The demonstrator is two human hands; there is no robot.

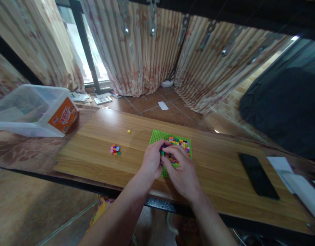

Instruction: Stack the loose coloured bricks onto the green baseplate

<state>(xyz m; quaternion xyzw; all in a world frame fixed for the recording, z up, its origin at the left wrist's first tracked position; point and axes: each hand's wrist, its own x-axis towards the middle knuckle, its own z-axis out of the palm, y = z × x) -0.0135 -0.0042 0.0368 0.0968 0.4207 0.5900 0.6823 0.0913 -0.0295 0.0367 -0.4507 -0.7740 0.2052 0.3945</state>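
Observation:
My left hand [151, 160] is closed, its fingers curled round some small toy bricks, mostly hidden. My right hand [183, 167] meets it, thumb and forefinger pinching at a green toy brick [162, 153] by the left fingertips. Both hands hover over or rest on a green studded baseplate [155, 135]; which, I cannot tell. Rows of multicoloured bricks [185, 144] cover part of the plate's right side, partly behind my right hand. To the left lies a small pile of loose bricks [115, 149] in pink, blue, red, orange and green. A single yellow brick [129, 131] sits farther back.
The wooden tabletop [90, 150] carries a black phone [258, 175] at right, beside white papers [280, 165]. A clear plastic bin [41, 90] with an orange label stands at the left end. Patterned curtains [157, 51] hang beyond the table, and a white paper [162, 105] lies on the floor.

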